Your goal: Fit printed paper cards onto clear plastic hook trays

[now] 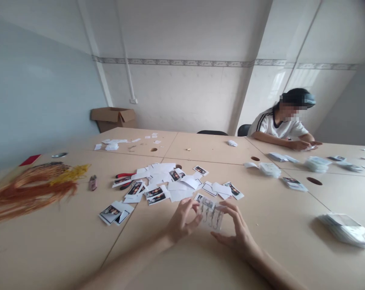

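The clear packet (211, 224) is held up just above the tabletop (285, 257), towards its near edge, which lies below the view; the left hand's grip (186, 219) is closed in a pinch on the packet's left side, thumb against fingers; the right hand's grip (230, 223) is spread wider, fingertips at the upper right corner and thumb by the lower edge; holding it by the sides seems meant to keep the face flat and the dark hook-shaped pieces (211, 215) inside in plain sight.

Loose cards (182, 184) spread just beyond the hands, probably for easy reach; a stack of packets (348, 227) sits apart by the right edge, perhaps to keep it from mixing with the cards; red-handled pliers (124, 175) lie partly under the cards, and orange strands (34, 189) lie along the left edge; a co-worker (285, 127) sits at the far edge, towards its right corner.

No brand or label is legible; the cards' dark printed pictures are too small and blurred to read.
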`<act>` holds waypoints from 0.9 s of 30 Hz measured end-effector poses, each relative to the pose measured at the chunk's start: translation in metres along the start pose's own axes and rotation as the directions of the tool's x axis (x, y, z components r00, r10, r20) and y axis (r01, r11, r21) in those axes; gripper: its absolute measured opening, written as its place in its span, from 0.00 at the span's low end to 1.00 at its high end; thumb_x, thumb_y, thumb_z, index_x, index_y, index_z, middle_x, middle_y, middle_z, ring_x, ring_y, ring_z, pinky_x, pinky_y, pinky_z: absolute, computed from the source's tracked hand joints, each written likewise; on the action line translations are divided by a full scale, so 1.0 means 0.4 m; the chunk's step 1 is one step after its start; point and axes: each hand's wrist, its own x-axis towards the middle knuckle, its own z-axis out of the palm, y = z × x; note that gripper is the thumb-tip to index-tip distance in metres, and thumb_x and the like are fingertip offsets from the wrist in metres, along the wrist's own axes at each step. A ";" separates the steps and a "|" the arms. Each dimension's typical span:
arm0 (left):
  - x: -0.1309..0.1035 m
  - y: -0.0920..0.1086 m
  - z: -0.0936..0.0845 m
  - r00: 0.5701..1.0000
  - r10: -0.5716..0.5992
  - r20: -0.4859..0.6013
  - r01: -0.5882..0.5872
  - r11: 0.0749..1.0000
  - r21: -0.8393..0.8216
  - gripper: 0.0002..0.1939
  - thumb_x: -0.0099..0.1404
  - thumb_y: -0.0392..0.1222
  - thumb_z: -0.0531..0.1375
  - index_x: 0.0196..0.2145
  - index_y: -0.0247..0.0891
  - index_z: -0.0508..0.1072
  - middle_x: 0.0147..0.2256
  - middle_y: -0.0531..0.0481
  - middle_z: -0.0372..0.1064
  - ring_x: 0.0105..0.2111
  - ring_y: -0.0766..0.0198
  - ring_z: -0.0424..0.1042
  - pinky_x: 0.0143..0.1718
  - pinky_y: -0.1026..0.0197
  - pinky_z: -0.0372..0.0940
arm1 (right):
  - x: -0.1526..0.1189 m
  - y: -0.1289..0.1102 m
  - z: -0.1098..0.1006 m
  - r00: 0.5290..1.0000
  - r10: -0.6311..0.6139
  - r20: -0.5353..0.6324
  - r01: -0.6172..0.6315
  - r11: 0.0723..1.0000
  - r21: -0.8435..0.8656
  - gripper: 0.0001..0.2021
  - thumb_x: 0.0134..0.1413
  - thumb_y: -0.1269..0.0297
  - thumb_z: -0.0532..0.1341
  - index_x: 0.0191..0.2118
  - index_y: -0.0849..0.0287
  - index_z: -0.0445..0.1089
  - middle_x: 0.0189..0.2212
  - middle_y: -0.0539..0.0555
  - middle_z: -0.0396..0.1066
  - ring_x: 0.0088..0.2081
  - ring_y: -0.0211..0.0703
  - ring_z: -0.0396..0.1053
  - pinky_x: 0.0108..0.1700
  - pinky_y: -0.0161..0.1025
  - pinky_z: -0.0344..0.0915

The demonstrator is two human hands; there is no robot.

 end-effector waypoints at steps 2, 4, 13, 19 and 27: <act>0.003 0.002 0.004 1.000 0.000 -0.002 0.000 1.000 -0.022 0.06 0.58 0.42 0.51 0.33 0.40 0.64 0.32 0.50 0.65 0.38 0.62 0.64 0.43 0.60 0.59 | 0.004 0.006 -0.008 1.000 0.009 0.027 -0.009 1.000 0.022 0.30 0.41 0.69 0.61 0.51 0.56 0.49 0.48 0.61 0.56 0.50 0.52 0.57 0.47 0.48 0.62; 0.007 0.003 0.003 1.000 -0.010 0.003 0.010 0.999 -0.043 0.04 0.57 0.40 0.52 0.31 0.39 0.64 0.31 0.51 0.65 0.37 0.63 0.64 0.42 0.60 0.58 | 0.010 0.010 -0.014 0.998 0.035 0.055 -0.038 0.998 0.044 0.30 0.41 0.69 0.61 0.51 0.56 0.48 0.47 0.61 0.57 0.50 0.52 0.57 0.45 0.47 0.63; 0.010 0.004 -0.006 0.999 0.004 0.034 0.000 0.994 -0.108 0.07 0.51 0.36 0.57 0.31 0.37 0.64 0.31 0.52 0.65 0.34 0.65 0.65 0.40 0.62 0.58 | 0.001 0.034 -0.016 0.990 0.078 0.120 -0.083 0.996 0.039 0.30 0.43 0.67 0.60 0.53 0.56 0.47 0.49 0.60 0.57 0.51 0.51 0.57 0.47 0.48 0.62; 0.014 0.002 0.000 1.000 0.018 -0.012 -0.018 0.999 -0.030 0.05 0.56 0.38 0.53 0.24 0.37 0.64 0.26 0.53 0.66 0.30 0.66 0.65 0.41 0.62 0.56 | -0.003 0.033 -0.023 0.955 0.177 0.238 -0.183 0.983 0.005 0.31 0.41 0.66 0.60 0.53 0.56 0.47 0.50 0.59 0.57 0.51 0.49 0.58 0.49 0.47 0.60; 0.044 -0.038 -0.012 0.978 -0.087 -0.188 0.121 0.977 0.175 0.11 0.60 0.41 0.48 0.25 0.37 0.65 0.26 0.51 0.67 0.29 0.65 0.66 0.36 0.62 0.59 | 0.000 0.019 -0.032 0.862 0.176 0.476 -0.175 0.983 -0.048 0.35 0.39 0.55 0.61 0.54 0.59 0.48 0.51 0.62 0.53 0.54 0.52 0.51 0.53 0.48 0.54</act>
